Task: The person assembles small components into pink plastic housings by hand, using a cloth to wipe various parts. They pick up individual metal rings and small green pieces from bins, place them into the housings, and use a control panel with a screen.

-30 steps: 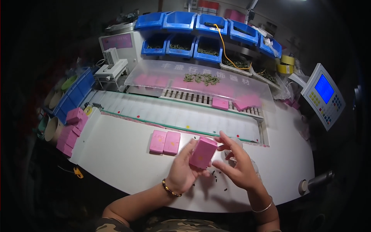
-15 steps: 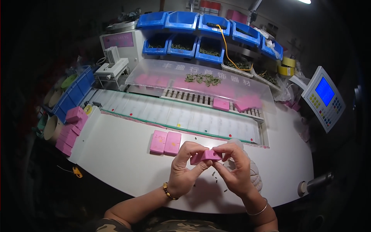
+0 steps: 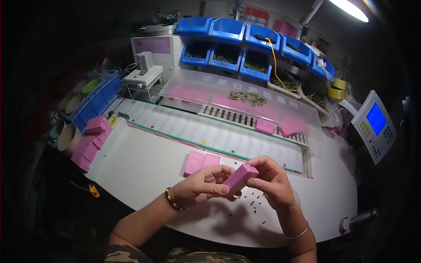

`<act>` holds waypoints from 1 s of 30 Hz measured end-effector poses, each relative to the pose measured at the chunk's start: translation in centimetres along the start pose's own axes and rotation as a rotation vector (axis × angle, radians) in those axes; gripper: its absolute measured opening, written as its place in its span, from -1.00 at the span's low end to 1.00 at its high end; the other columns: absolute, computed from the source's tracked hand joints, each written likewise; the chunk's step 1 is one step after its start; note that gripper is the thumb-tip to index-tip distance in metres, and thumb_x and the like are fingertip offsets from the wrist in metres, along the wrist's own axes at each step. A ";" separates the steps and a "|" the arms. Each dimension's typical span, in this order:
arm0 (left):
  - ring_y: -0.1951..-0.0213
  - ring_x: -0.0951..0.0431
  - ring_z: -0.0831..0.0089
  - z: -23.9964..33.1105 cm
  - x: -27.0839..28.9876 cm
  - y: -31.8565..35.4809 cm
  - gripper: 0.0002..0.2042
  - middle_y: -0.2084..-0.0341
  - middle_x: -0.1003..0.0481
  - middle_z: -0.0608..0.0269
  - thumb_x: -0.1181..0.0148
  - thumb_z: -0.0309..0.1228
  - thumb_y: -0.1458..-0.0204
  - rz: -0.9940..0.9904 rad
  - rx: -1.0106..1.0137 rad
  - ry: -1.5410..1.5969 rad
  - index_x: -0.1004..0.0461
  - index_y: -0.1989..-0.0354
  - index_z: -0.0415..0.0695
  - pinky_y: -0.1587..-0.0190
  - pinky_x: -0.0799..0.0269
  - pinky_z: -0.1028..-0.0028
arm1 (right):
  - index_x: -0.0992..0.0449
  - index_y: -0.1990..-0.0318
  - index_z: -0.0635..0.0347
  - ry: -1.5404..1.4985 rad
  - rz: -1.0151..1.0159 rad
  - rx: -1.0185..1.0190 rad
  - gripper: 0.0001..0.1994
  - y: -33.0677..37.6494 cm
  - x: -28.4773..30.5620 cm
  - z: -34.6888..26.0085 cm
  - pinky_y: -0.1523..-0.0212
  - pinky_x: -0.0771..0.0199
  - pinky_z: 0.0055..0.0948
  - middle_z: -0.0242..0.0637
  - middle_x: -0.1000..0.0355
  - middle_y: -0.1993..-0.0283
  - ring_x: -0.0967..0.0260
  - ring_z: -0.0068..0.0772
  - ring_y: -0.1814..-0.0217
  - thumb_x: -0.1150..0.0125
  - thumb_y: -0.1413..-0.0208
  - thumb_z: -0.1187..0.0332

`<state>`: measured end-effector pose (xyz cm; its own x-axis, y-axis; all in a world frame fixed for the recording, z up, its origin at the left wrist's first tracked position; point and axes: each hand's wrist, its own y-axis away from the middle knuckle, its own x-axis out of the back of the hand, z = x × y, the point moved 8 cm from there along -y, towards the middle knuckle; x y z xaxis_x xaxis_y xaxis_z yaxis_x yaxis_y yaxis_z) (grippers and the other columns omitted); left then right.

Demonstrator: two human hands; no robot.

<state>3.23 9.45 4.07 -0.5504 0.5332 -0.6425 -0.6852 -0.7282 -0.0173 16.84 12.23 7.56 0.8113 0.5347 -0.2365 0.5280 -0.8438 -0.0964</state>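
A pink rectangular block (image 3: 240, 179) is held tilted above the white table between my two hands. My left hand (image 3: 206, 185) grips its lower left end, thumb along the near side. The fingers and thumb of my right hand (image 3: 268, 179) pinch its upper right end, where small dark marks show. Two similar pink blocks (image 3: 194, 163) lie side by side on the table, just beyond my left hand. Small dark bits (image 3: 254, 203) are scattered on the table below the held block. Behind my right wrist, a pale object (image 3: 297, 199) is mostly hidden.
A conveyor strip (image 3: 184, 129) crosses the table beyond my hands. A clear cover (image 3: 280, 103) with metal pieces on it lies over rollers and pink blocks. Blue bins (image 3: 226, 28) stand behind. More pink blocks (image 3: 90, 149) are stacked left. A control panel (image 3: 375, 125) stands right.
My hands have turned the pink block so its long side shows, slanting up to the right. My left hand has shifted to its lower end. The whole view has swung slightly.
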 end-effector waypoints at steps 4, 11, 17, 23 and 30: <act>0.16 -0.56 0.45 3.2 5.1 0.2 -0.63 0.21 -0.53 0.18 -0.38 -0.54 0.07 0.361 -0.074 -0.336 -0.43 0.06 -0.26 0.07 -0.52 0.43 | -0.27 -0.23 0.25 0.411 0.140 0.130 -0.44 -2.6 0.6 0.5 -0.07 -0.43 -0.38 -0.19 -0.35 -0.17 -0.35 -0.35 -0.16 -0.33 -0.06 0.49; 0.19 -0.55 0.24 13.5 19.2 4.9 -0.62 0.29 -0.57 0.16 -0.48 -0.35 0.25 1.141 -0.334 -1.329 -0.51 0.23 -0.17 0.11 -0.48 0.36 | -0.17 -0.33 0.22 1.075 0.037 0.257 -0.17 -5.0 -0.7 4.8 -0.27 -0.24 -0.20 -0.01 -0.15 -0.36 -0.12 -0.03 -0.37 -0.49 0.12 0.32; 0.01 -0.43 0.10 14.7 21.0 3.3 -0.61 0.17 -0.52 0.10 -0.44 -0.18 0.20 1.244 -0.249 -1.666 -0.53 0.22 -0.11 -0.08 -0.37 0.22 | -0.19 -0.29 0.28 1.125 -0.082 0.223 -0.11 -6.1 -3.3 6.8 -0.27 -0.21 -0.12 0.07 -0.27 -0.20 -0.17 0.10 -0.26 -0.55 0.25 0.29; 0.06 -0.43 0.13 14.0 15.5 1.6 -0.54 0.19 -0.48 0.11 -0.47 -0.20 0.20 1.381 -0.357 -1.997 -0.50 0.14 -0.14 -0.03 -0.36 0.23 | -0.24 -0.20 0.36 1.107 0.017 0.355 -0.21 -4.6 -2.2 4.5 -0.19 -0.28 -0.11 0.04 -0.33 -0.06 -0.25 0.12 -0.12 -0.48 0.26 0.35; -0.03 -0.49 0.45 1.3 6.0 -6.0 -0.46 -0.05 -0.43 0.13 -0.01 -0.11 -0.28 0.166 -0.026 -0.225 -0.22 -0.27 -0.28 -0.07 -0.48 0.41 | -0.24 -0.25 0.32 1.030 0.275 0.522 -0.15 0.0 0.5 -3.2 -0.14 -0.31 -0.18 -0.05 -0.34 -0.11 -0.29 -0.06 -0.11 -0.50 0.31 0.42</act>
<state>3.46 17.59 1.35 -0.7482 0.4855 -0.4523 -0.5658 -0.8229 0.0526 18.09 12.69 10.58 0.8272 -0.0832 0.5557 0.3320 -0.7255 -0.6029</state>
